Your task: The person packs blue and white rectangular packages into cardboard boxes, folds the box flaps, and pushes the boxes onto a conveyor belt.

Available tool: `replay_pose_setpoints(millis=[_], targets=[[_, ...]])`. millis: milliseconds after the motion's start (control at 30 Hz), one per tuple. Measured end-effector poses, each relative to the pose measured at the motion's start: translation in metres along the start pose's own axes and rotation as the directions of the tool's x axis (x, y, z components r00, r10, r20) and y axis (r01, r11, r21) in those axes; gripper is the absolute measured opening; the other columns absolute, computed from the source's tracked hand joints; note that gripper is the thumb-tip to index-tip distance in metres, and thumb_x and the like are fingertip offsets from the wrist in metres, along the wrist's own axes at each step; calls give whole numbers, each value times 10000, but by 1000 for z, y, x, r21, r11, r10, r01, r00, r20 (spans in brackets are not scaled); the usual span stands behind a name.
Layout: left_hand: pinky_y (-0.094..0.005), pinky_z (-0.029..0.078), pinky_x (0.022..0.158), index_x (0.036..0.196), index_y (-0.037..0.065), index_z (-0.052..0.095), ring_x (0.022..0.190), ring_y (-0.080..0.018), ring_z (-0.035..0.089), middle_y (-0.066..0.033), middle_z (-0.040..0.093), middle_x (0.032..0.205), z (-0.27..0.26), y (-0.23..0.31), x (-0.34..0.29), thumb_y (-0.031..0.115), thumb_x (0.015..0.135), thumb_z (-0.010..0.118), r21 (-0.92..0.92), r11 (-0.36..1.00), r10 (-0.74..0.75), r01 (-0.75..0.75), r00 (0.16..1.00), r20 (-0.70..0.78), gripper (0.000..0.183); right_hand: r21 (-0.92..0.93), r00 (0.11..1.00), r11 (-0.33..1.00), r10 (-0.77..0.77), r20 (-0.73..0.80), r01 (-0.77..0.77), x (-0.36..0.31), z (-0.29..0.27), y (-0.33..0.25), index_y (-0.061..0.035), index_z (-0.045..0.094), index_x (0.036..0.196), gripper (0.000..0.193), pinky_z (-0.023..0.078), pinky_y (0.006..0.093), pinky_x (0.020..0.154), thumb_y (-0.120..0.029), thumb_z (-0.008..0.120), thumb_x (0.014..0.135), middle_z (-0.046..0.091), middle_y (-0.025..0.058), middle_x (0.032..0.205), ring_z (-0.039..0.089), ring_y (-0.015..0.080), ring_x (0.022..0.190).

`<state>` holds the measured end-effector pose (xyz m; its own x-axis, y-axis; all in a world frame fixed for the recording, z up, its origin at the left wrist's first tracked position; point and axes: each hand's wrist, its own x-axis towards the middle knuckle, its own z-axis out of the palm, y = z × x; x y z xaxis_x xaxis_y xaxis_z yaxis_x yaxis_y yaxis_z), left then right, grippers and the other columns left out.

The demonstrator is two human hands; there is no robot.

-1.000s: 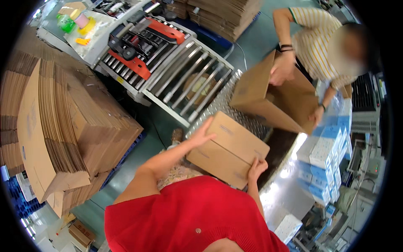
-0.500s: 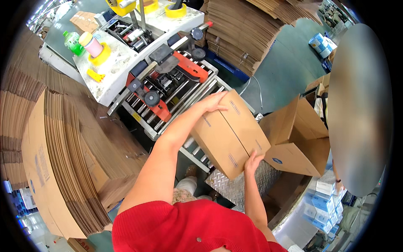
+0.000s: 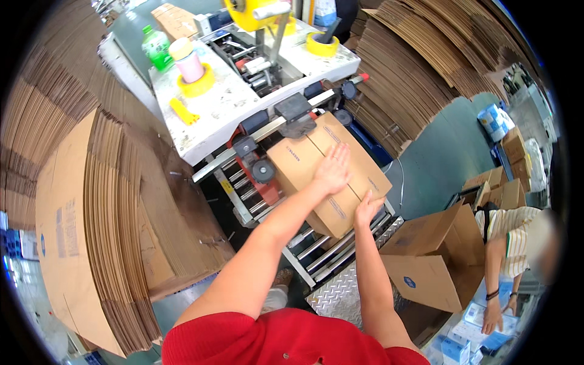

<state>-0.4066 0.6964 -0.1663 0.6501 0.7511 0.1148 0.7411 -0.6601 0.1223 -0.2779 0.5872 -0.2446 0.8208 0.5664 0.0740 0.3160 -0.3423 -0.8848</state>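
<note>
1. Left hand (image 3: 333, 169) lies flat, fingers spread, on top of the closed brown carton (image 3: 328, 173); right hand (image 3: 367, 205) presses open against the carton's near edge.
2. That carton sits on the roller conveyor (image 3: 316, 243), its far end under the sealing machine (image 3: 267, 79).
3. Yellow tape rolls (image 3: 196, 86) and a green bottle (image 3: 157, 47) rest on the machine's white top.
4. Flattened cartons (image 3: 91, 213) stand stacked at left; a co-worker's open box (image 3: 426, 261) at right.
</note>
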Motion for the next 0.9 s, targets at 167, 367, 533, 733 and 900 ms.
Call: replay_pose_setpoints(millis=[167,367,533,733,900], targets=[[-434,101,1169,1446,-37,251,1432,-283,174,-163,215,1538,23,44,-9,366,940,341,-163,986,32,-41,998,-58,653,120,971,973,-210,113,196,39,42,12,50,211,1413,670,379,427,999,-209,575,913,449,286,1278,477,383,1159],[-473,167,1147,1408,-55,289,1391,-338,234,-215,296,1473,3,51,-141,400,851,589,-328,944,-57,-29,967,-250,779,113,544,602,-775,321,791,-45,-6,-192,30,499,1240,511,379,436,973,-149,684,799,508,205,1209,485,367,1104],[-474,205,1122,1452,33,277,1387,-367,226,-221,168,1527,11,94,-231,280,943,385,-801,593,-342,81,926,-160,576,804,-352,40,-885,304,593,-280,-80,-389,-124,606,1136,597,363,417,909,-350,815,625,511,94,1112,451,287,1083],[-432,312,1073,1437,51,327,1321,-326,354,-205,331,1443,-46,77,-308,269,938,459,-268,913,-381,306,874,-301,560,822,-698,-368,-714,49,434,-430,-81,-411,-99,632,930,450,387,368,843,-391,777,621,506,37,1072,451,237,1055],[-405,363,1015,1288,32,477,1230,-286,458,-166,508,1303,-80,55,-371,300,922,552,-841,509,-505,185,855,-118,459,707,-695,-571,-702,-156,417,-437,-79,-392,-107,593,819,200,385,356,829,-230,694,699,504,44,1031,452,221,1041]])
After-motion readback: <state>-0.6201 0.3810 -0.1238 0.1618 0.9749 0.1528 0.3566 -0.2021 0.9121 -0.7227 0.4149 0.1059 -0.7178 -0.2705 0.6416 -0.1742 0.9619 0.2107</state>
